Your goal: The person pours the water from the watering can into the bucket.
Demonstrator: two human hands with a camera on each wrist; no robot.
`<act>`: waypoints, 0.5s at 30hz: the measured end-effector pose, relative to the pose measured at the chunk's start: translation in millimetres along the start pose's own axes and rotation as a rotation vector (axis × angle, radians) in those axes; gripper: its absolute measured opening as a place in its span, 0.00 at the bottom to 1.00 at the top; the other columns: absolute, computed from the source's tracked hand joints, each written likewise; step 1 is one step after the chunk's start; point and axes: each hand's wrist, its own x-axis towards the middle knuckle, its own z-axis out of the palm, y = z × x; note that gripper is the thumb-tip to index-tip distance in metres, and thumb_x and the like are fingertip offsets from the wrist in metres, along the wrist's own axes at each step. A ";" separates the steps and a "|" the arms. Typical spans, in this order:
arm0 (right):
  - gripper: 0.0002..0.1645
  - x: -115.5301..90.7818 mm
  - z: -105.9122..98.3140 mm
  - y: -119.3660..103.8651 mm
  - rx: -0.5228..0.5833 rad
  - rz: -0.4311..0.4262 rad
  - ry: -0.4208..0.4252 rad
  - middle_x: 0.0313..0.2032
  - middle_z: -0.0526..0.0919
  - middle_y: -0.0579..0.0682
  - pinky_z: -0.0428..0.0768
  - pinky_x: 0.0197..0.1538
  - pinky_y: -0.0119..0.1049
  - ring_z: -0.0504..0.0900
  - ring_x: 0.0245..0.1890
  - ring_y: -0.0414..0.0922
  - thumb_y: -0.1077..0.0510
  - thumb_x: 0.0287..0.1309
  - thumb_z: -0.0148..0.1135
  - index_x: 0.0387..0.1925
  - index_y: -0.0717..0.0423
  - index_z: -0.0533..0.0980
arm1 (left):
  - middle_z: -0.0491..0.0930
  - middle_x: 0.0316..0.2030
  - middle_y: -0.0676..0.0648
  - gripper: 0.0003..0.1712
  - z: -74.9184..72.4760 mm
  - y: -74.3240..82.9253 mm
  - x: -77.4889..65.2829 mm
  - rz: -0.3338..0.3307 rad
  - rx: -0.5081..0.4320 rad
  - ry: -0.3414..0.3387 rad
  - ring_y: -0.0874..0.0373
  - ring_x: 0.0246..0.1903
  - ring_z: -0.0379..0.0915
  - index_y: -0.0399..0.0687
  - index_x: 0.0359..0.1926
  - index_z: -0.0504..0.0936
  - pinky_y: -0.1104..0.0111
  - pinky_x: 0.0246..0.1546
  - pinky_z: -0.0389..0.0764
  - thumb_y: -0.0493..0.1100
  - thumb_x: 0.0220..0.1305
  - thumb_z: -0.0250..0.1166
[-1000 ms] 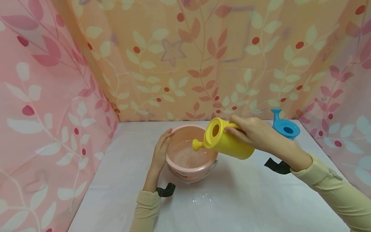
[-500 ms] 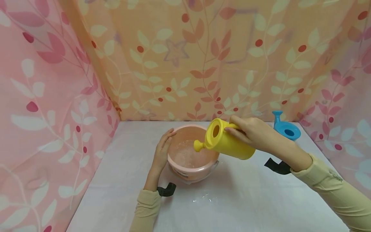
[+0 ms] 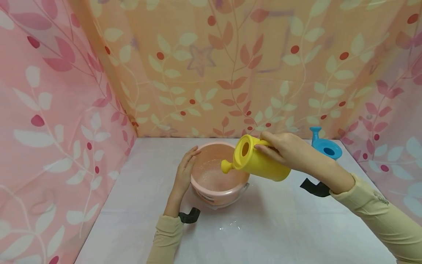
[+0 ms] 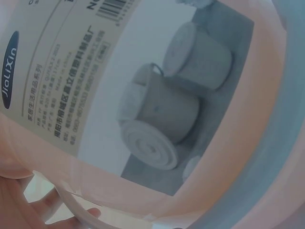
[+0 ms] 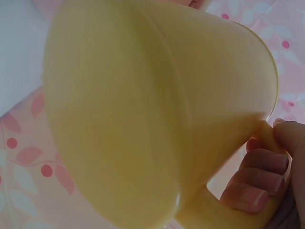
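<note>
My right hand (image 3: 280,148) grips the handle of a yellow watering can (image 3: 267,165), fingers curled round it as the right wrist view shows. The can (image 5: 143,105) is tilted left, its spout rose over the inside of a pink bucket (image 3: 221,200). Water with a rippled, bubbly surface seems to lie in the bucket; no stream from the spout can be made out. My left hand (image 3: 184,171) rests against the bucket's left rim, fingers extended. In the left wrist view, spread fingers (image 4: 45,202) touch the bucket's outside near its printed label (image 4: 119,95).
A blue watering can (image 3: 329,146) stands at the back right of the white tabletop (image 3: 283,227). Small water drops (image 3: 234,224) lie in front of the bucket. Patterned cloth walls (image 3: 197,91) enclose the back and both sides.
The view shifts slightly, and the bucket and yellow watering can appear a little farther right in it. Ripples inside the bucket look calmer now. Both hands keep their places.
</note>
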 end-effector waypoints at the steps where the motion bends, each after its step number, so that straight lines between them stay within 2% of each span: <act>1: 0.10 0.2 -0.2 0.0 0.000 0.001 0.000 0.19 0.67 0.39 0.73 0.24 0.25 0.66 0.19 0.33 0.53 0.58 0.61 0.32 0.52 0.68 | 0.58 0.67 0.36 0.20 0.0 -0.5 0.3 0.001 0.000 0.002 0.46 0.68 0.50 0.31 0.58 0.70 0.51 0.67 0.52 0.38 0.72 0.43; 6: 0.10 0.2 -1.1 -0.3 0.006 0.007 -0.001 0.19 0.67 0.39 0.73 0.25 0.25 0.67 0.19 0.33 0.53 0.59 0.60 0.32 0.52 0.68 | 0.59 0.66 0.38 0.20 0.1 -1.6 0.6 -0.001 0.005 0.007 0.46 0.68 0.50 0.31 0.58 0.70 0.52 0.67 0.53 0.38 0.72 0.43; 9: 0.10 -0.1 -1.9 -0.2 0.007 0.013 -0.002 0.19 0.67 0.39 0.72 0.24 0.25 0.66 0.19 0.33 0.53 0.59 0.60 0.32 0.52 0.68 | 0.60 0.67 0.41 0.20 -0.3 -9.8 2.7 -0.002 0.003 0.009 0.49 0.68 0.51 0.34 0.58 0.71 0.53 0.67 0.53 0.40 0.73 0.44; 13: 0.11 -0.8 -2.5 0.1 0.004 0.018 -0.003 0.19 0.66 0.39 0.72 0.24 0.26 0.66 0.19 0.33 0.52 0.59 0.60 0.33 0.52 0.68 | 0.59 0.67 0.39 0.20 -0.6 -11.8 3.2 0.004 -0.005 0.006 0.48 0.68 0.50 0.34 0.58 0.71 0.51 0.67 0.52 0.40 0.73 0.43; 15: 0.11 -1.4 -2.9 0.2 0.000 0.021 -0.004 0.19 0.66 0.39 0.71 0.24 0.26 0.66 0.19 0.33 0.52 0.59 0.60 0.33 0.51 0.68 | 0.59 0.66 0.37 0.20 -0.3 -7.7 2.1 0.008 -0.013 0.004 0.45 0.68 0.49 0.31 0.58 0.70 0.49 0.67 0.52 0.39 0.72 0.43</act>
